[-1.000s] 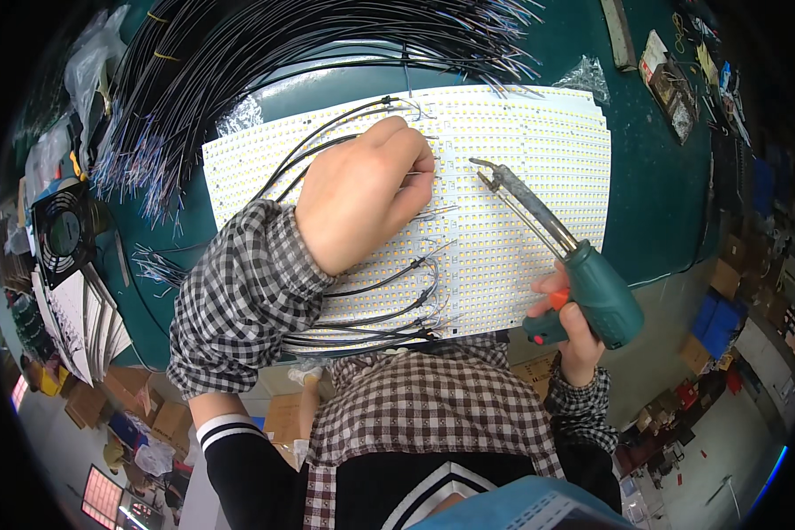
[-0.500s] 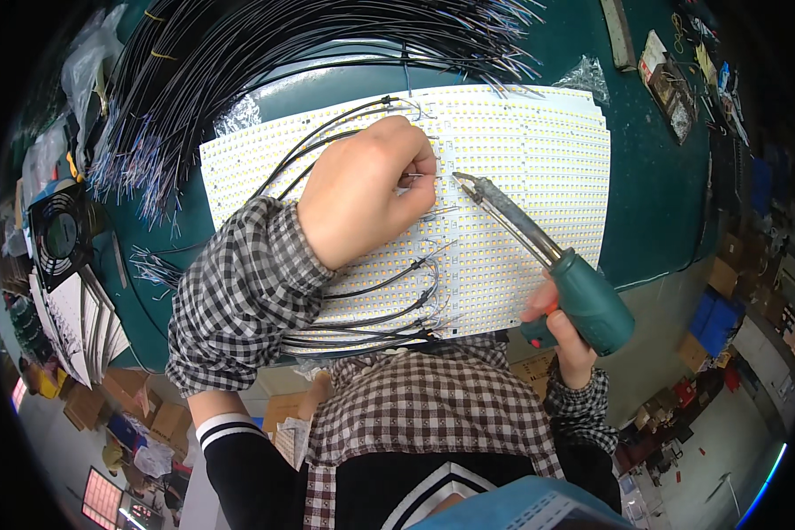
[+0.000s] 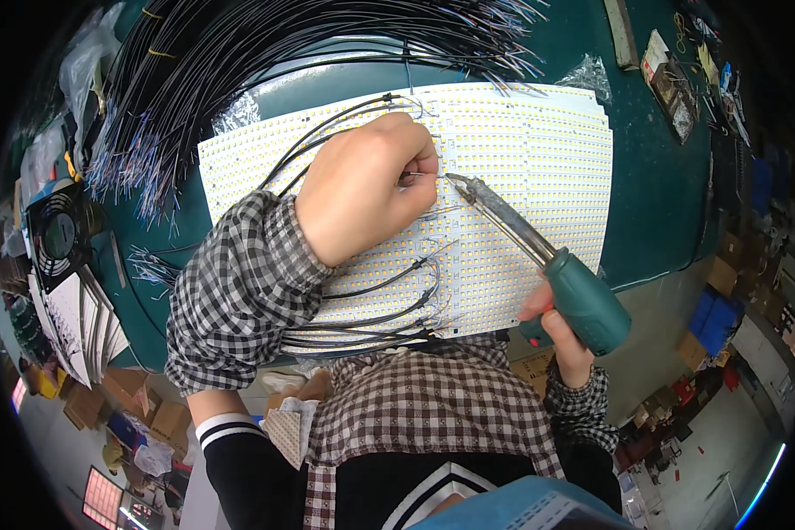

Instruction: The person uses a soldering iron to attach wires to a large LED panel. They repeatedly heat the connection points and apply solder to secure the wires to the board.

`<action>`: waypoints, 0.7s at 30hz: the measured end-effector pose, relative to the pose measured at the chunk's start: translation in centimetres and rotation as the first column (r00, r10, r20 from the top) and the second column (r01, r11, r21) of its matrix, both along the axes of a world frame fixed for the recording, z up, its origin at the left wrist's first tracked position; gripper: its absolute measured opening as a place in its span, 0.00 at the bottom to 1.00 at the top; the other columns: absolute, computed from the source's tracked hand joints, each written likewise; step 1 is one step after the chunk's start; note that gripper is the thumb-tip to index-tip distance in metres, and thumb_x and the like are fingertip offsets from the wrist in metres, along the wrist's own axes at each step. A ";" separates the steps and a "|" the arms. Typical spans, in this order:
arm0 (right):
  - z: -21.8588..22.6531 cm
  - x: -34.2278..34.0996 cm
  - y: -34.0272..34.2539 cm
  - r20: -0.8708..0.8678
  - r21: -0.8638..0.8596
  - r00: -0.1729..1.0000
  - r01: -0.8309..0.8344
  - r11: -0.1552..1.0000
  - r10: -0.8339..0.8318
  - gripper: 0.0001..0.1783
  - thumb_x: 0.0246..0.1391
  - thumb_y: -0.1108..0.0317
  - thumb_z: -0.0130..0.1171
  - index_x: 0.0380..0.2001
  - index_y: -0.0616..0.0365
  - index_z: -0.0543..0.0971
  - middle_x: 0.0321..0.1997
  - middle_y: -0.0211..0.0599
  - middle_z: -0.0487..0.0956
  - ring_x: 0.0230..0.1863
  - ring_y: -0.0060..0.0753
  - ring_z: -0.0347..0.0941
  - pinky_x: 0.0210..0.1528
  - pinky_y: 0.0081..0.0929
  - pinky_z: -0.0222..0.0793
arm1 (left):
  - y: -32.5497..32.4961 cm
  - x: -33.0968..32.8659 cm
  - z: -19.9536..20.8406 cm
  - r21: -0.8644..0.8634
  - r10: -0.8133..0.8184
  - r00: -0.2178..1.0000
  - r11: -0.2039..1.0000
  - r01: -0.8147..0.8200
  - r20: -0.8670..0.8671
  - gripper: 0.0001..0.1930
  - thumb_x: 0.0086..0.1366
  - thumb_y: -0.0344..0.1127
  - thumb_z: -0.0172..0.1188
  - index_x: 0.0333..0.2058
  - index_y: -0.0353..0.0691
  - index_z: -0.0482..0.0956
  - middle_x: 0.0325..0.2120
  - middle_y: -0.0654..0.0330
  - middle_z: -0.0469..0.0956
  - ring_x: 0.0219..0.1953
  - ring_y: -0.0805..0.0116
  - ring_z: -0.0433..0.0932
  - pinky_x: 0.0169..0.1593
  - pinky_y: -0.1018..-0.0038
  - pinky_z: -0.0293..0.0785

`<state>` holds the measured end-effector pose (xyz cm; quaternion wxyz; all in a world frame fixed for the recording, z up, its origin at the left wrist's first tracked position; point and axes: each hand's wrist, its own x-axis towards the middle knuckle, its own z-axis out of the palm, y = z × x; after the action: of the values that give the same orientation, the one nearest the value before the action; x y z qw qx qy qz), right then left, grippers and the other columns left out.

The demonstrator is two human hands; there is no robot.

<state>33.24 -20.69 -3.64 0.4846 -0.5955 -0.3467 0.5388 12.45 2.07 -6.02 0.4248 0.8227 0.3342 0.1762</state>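
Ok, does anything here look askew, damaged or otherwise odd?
Nothing stands out. The LED panel lies flat on the green table, the left hand pinches a wire against it, and the right hand holds the soldering iron tip there.

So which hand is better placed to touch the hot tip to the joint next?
Right. The right hand grips the green soldering iron, whose tip sits just beside the left hand's fingertips on the white LED panel. The left hand is busy pinching a thin wire against the panel.
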 end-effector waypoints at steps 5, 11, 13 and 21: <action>0.0 0.0 0.3 0.037 0.010 0.999 0.000 1.000 0.000 0.07 0.57 0.79 0.61 0.39 0.66 0.80 0.34 0.40 0.81 0.39 0.33 0.79 0.44 0.33 0.76 | 0.0 0.0 -0.1 0.020 -0.005 1.000 1.000 0.005 -0.002 0.04 0.53 0.29 0.62 0.28 0.37 0.78 0.28 0.53 0.79 0.30 0.52 0.80 0.34 0.61 0.76; -0.1 0.0 0.2 0.102 -0.022 0.995 0.015 1.000 -0.012 0.06 0.55 0.80 0.63 0.37 0.67 0.81 0.33 0.39 0.83 0.38 0.32 0.80 0.43 0.33 0.78 | 0.0 0.0 0.1 0.022 -0.004 1.000 1.000 0.004 0.000 0.04 0.53 0.29 0.62 0.28 0.37 0.78 0.28 0.53 0.78 0.30 0.52 0.80 0.34 0.61 0.76; 0.0 -0.1 0.2 0.089 -0.033 0.996 0.030 0.999 -0.027 0.06 0.55 0.80 0.63 0.37 0.67 0.81 0.33 0.39 0.83 0.38 0.31 0.80 0.43 0.32 0.78 | 0.0 0.1 0.0 0.019 0.001 1.000 1.000 0.000 -0.001 0.04 0.53 0.29 0.62 0.27 0.37 0.78 0.28 0.53 0.78 0.30 0.52 0.80 0.34 0.61 0.76; -0.2 0.3 0.1 0.076 -0.018 0.997 -0.031 0.999 0.032 0.24 0.60 0.66 0.60 0.53 0.73 0.72 0.33 0.41 0.80 0.34 0.33 0.78 0.38 0.31 0.75 | 0.1 0.1 0.1 0.008 0.000 1.000 1.000 0.001 -0.021 0.04 0.53 0.30 0.62 0.27 0.37 0.78 0.27 0.54 0.78 0.29 0.52 0.79 0.34 0.61 0.75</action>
<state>33.52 -20.61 -3.85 0.4574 -0.6142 -0.3697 0.5262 12.51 2.17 -5.94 0.4180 0.8263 0.3377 0.1688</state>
